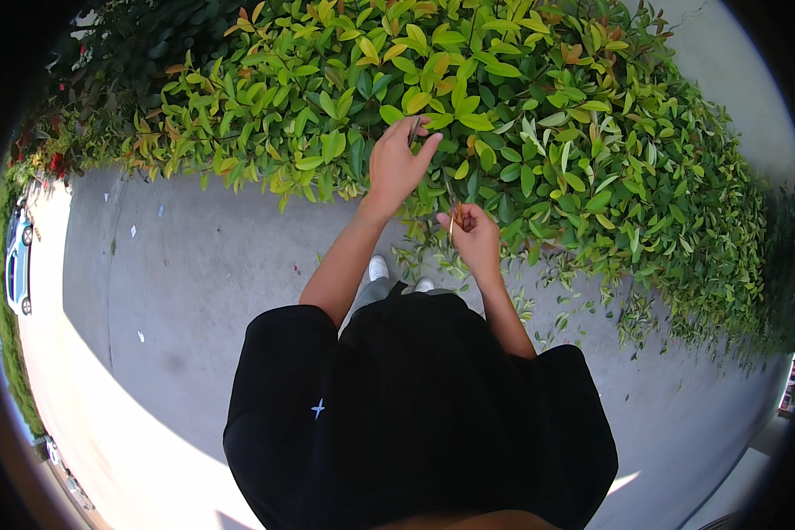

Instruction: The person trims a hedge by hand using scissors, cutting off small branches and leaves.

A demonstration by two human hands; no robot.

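Observation:
A leafy hedge (397,86) with glossy green and yellow-green leaves, some reddish at the tips, fills the space in front of me. My left hand (397,159) reaches to its near face, thumb held apart from the fingers. A thin dark thing shows by those fingers, too small to identify, and I cannot tell if it is gripped. Lower and to the right, my right hand (479,240) grips a pair of scissors (456,213) by their handles. Their narrow metal blades point up into the foliage, and leaves partly hide the tips.
Cut leaves and sprigs (562,322) lie on the grey concrete pavement (172,265) along the hedge's foot, mostly to the right. White shoes (378,267) stand close to the hedge. Red flowers (57,164) grow at the far left, and a parked car (18,265) stands beyond. A pale wall (722,73) rises behind.

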